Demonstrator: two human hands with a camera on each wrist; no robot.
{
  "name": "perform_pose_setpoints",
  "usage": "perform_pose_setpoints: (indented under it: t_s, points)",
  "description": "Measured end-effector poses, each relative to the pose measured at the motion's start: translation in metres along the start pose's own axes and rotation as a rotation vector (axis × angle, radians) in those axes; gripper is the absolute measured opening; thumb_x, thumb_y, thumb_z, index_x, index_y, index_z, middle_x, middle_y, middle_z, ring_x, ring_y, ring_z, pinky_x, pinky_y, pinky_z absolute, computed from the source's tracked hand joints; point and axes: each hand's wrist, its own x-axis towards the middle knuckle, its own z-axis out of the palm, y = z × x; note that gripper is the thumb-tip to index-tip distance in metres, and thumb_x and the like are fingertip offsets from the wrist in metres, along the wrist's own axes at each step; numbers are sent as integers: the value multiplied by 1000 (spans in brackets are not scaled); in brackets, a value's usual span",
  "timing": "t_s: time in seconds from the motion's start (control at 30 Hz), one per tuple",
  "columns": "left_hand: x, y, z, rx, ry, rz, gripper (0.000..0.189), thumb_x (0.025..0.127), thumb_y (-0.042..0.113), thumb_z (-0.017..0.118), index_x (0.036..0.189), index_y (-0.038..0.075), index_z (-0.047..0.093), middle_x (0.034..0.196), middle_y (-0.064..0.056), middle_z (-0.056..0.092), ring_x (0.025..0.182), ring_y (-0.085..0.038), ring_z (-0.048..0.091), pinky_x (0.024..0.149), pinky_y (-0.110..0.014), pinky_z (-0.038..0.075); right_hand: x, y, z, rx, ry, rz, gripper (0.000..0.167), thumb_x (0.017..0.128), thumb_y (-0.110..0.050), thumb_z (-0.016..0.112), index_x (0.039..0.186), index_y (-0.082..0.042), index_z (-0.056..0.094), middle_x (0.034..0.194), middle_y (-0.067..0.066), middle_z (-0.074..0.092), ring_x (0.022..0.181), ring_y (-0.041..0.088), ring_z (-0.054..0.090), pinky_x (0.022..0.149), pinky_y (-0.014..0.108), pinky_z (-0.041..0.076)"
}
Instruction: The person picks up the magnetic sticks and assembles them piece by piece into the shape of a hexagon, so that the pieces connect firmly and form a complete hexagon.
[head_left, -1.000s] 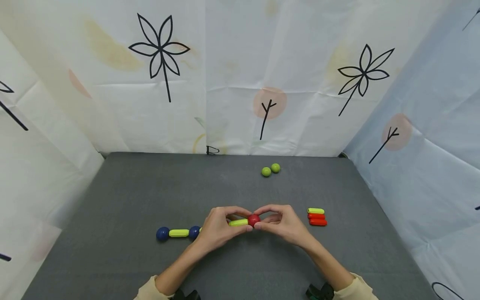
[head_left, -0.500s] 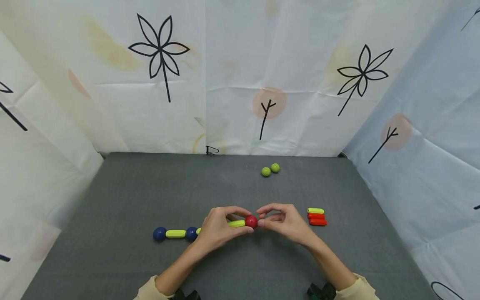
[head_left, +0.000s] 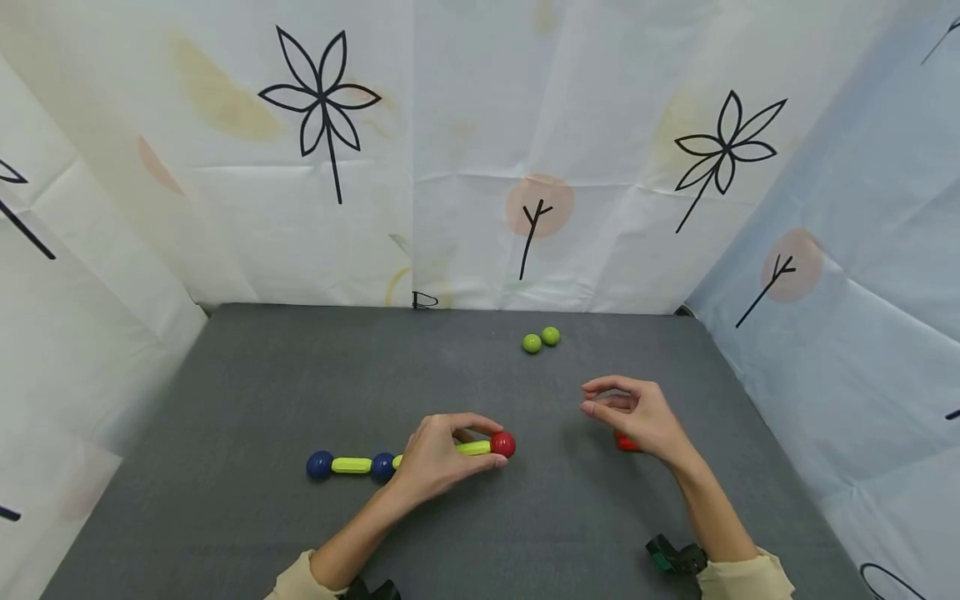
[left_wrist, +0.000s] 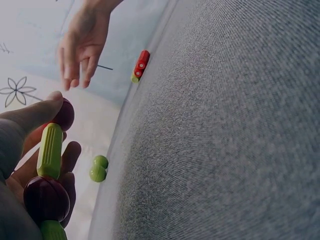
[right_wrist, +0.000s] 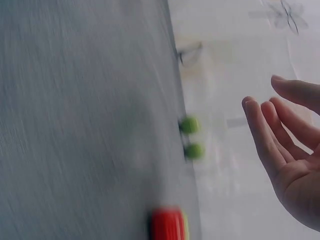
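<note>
My left hand (head_left: pixel 438 457) grips a chain of balls and ridged rods, its thumb and fingers near the red ball (head_left: pixel 503 443) at the right end. From there runs a yellow-green rod (left_wrist: pixel 50 150) to a dark red ball (left_wrist: pixel 46 199); my hand hides this part in the head view. The chain's left end shows a blue ball (head_left: pixel 319 466), a yellow-green rod (head_left: pixel 352 466) and another blue ball (head_left: pixel 382 467). My right hand (head_left: pixel 637 417) hovers with relaxed fingers and holds nothing. Behind it lie loose red rods (head_left: pixel 627 442), partly hidden.
Two green balls (head_left: pixel 542 340) lie near the back of the grey tabletop (head_left: pixel 337 358). Beside the red rods lies one yellow-green rod (left_wrist: pixel 134 78). White printed sheets (head_left: pixel 465 125) rise behind the table and at both sides.
My right hand has let go of the red ball and moved right, over the loose rods. My left hand keeps its hold; the chain has shifted slightly left.
</note>
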Motion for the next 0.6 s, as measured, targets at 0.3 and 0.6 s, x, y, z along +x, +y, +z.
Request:
perform_pose_setpoints:
  t_s: [0.3, 0.6]
  points:
    - [0, -1, 0, 4, -10, 6, 32, 80, 37, 99, 108, 31, 84, 109, 12, 84, 92, -13, 79, 75, -23, 58, -9, 36, -53, -155, 3, 48, 35, 100, -12, 79, 128, 8, 71, 126, 33, 74, 99, -1, 76, 84, 24, 64]
    - [1, -2, 1, 17, -11, 6, 32, 80, 38, 99, 108, 32, 84, 109, 12, 84, 91, -9, 78, 73, -21, 57, -10, 73, -77, -235, -140, 155, 33, 102, -15, 76, 130, 3, 74, 126, 22, 78, 100, -1, 70, 82, 21, 59]
